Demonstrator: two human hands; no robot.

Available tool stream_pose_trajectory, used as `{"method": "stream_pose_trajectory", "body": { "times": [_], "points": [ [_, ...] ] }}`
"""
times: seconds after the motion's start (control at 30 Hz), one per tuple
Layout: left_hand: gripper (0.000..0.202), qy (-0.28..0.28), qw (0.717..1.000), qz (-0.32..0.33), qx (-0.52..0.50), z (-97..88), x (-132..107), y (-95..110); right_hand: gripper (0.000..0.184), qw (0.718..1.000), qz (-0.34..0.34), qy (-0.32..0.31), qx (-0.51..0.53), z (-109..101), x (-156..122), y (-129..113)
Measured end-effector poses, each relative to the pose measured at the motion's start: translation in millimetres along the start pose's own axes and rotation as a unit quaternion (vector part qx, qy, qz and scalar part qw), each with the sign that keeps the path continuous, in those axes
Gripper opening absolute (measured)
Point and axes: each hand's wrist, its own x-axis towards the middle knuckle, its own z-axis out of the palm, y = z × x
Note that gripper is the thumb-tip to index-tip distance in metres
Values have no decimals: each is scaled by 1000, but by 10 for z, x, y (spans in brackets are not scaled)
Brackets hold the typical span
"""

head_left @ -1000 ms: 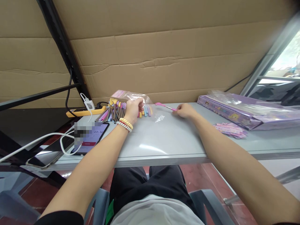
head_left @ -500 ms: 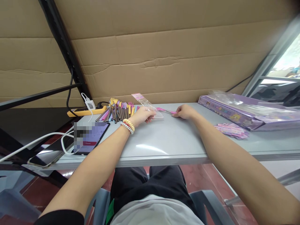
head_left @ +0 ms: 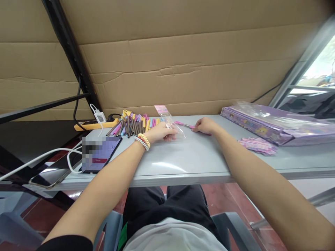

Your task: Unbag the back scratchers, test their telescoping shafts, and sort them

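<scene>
My left hand (head_left: 162, 131) is closed on a clear plastic bag (head_left: 171, 122) with a pink printed top, tilted over the grey table. To its right, my right hand (head_left: 204, 125) pinches a pink back scratcher (head_left: 187, 124) with a thin metal rod. Its pink head points left, close to the bag's edge, and the handle end shows past my fingers. Beside my left hand lies a pile of back scratchers (head_left: 133, 125) with yellow, purple and pink hand-shaped heads and dark, yellow, blue or pink handles.
Pink printed cards (head_left: 258, 145) lie at the right, before a purple box (head_left: 261, 125) with clear bags (head_left: 277, 116) on top. At the left are a phone (head_left: 104, 153), another dark device (head_left: 54, 174), white cables and a yellow power strip (head_left: 104, 124). Cardboard (head_left: 183, 76) stands behind the table.
The plastic bag has turned more upright and shifted slightly right with my left hand. The back scratcher's handle now shows past my right fingers, which have moved slightly along it.
</scene>
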Motion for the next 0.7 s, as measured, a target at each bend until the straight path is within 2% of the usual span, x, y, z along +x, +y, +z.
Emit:
{"method": "stream_pose_trajectory", "body": {
  "times": [0.07,0.17,0.2,0.27,0.37,0.43,0.6,0.7],
  "points": [
    [20,7,999,9,-48,-1,2,24,35,999,-33,21,16,5,-14,-16],
    [21,25,989,40,-143,-6,-2,75,41,985,-142,44,85,13,-71,-92],
    [21,36,984,52,-169,-10,-3,91,41,976,-176,27,124,15,-97,-126],
    [23,76,976,66,-194,-21,0,112,47,949,-219,-52,221,17,-154,-193],
    [23,168,969,58,-170,-42,21,108,65,889,-216,-219,339,14,-228,-260],
    [21,221,963,42,-151,-57,42,86,68,865,-200,-288,359,6,-263,-276],
    [6,306,944,19,-123,-98,97,8,45,872,-194,-313,321,-2,-276,-260],
    [6,344,936,8,-74,-138,128,-50,44,866,-187,-309,344,5,-262,-252]
  ]
}}
